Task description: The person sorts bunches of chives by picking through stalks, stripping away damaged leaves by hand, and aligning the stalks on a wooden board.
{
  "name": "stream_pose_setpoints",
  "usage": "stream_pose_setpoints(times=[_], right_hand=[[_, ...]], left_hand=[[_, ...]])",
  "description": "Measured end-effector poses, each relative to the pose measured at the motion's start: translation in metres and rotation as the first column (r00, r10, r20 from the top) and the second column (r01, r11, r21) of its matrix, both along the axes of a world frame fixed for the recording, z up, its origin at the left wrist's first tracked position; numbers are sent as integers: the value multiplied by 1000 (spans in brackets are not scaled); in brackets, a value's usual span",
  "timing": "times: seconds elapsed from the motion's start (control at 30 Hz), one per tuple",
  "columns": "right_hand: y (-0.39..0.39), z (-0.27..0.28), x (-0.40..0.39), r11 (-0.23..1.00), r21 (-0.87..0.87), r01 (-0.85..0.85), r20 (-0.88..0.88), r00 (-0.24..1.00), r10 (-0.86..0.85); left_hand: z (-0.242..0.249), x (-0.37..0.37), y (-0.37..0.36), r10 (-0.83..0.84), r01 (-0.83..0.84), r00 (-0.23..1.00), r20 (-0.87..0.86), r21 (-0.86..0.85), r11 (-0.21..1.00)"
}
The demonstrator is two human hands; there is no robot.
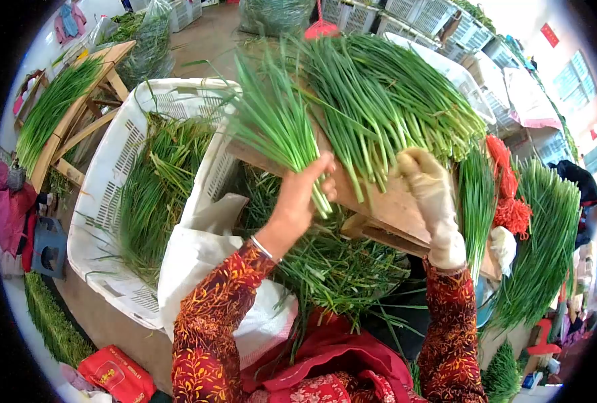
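Observation:
My left hand [304, 191], bare with a bracelet at the wrist, is closed around the stem ends of a bunch of garlic chives [279, 117]. The green leaves of that bunch fan up and away, slightly blurred. A larger pile of garlic chives [385, 94] lies across the wooden board [395, 211], its pale stem ends towards me. Wearing a whitish glove, my right hand [424, 178] is beside those stem ends with its fingers curled together. What the gloved fingers hold, if anything, is hidden.
A white plastic crate [100, 201] with loose leaves stands at left. Leaf scraps [342, 269] heap below the board. Red string [510, 195] hangs at right beside more chives [540, 235]. A wooden stand [77, 144] with chives is at far left. Crates [412, 13] line the back.

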State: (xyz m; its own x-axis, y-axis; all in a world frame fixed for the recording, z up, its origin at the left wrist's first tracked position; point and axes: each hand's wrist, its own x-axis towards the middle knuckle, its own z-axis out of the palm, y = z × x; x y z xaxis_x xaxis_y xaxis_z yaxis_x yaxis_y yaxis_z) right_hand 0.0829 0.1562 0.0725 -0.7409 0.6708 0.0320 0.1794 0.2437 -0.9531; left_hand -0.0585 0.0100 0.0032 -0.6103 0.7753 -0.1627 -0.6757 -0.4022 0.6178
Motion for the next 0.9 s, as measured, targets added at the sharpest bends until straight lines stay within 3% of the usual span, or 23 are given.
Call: stream_pose_setpoints(times=[0.03,0.07,0.1,0.13,0.17,0.2,0.23,0.27,0.33,0.37,0.43,0.47,0.53,0.57,0.6,0.67,0.73,0.8,0.87,0.9], right_hand=[[-7,4,11,997,-61,-42,-6,999,42],[-15,5,24,989,-121,-85,-15,996,84],[-15,-1,37,903,-214,-371,108,910,400],[-18,0,43,728,-334,-599,194,712,674],[-27,2,44,627,-163,-761,469,500,728],[-40,8,40,442,-51,-896,722,272,636],[-42,-5,42,444,219,-869,732,447,514],[-36,-16,37,572,376,-729,563,670,483],[-36,3,8,843,314,-436,519,822,232],[-33,1,-5,845,315,-432,514,826,231],[-25,-14,-25,641,570,-515,710,700,-69],[-24,-19,-27,640,574,-512,707,703,-72],[-23,-26,-27,689,585,-428,639,766,-67],[-23,-27,-24,740,591,-321,513,857,-38],[-26,-25,-22,740,589,-325,518,855,-36],[-32,-17,-18,959,222,-177,343,935,93],[-38,-30,-14,949,129,-288,225,940,255],[-35,-26,-12,914,146,-379,276,903,330],[-36,-8,-9,927,265,-267,542,836,86],[-30,-18,-6,799,525,-293,545,837,-51]], left_hand=[[8,-10,-4,14,-11,999,-45,62,998],[15,-22,-7,107,-107,994,-8,-21,994],[17,-34,-12,153,-151,987,-58,36,988],[20,-44,-18,181,-171,976,-123,82,982],[22,-52,-23,218,-206,963,-157,93,974],[23,-56,-24,253,-237,949,-189,107,966],[24,-54,-25,250,-234,949,-191,100,967],[23,-49,-24,250,-235,950,-188,97,967],[23,-34,-18,179,-172,974,-139,57,983],[17,-28,-14,148,-144,981,-122,42,989],[11,-16,-8,61,-68,990,-125,-50,996],[9,-10,-6,15,-29,993,-121,-111,993],[-3,-2,-3,-47,37,989,-137,-75,996],[-9,0,-2,-82,74,988,-132,-62,995],[-11,4,-1,-80,73,989,-127,-62,995],[-13,10,2,-166,133,979,-117,-243,961],[-7,15,1,-246,213,966,-85,-284,935],[-4,18,0,-203,181,976,-72,-237,954],[-13,11,1,-131,93,977,-167,-222,971],[-13,6,0,-127,96,979,-159,-186,978]])
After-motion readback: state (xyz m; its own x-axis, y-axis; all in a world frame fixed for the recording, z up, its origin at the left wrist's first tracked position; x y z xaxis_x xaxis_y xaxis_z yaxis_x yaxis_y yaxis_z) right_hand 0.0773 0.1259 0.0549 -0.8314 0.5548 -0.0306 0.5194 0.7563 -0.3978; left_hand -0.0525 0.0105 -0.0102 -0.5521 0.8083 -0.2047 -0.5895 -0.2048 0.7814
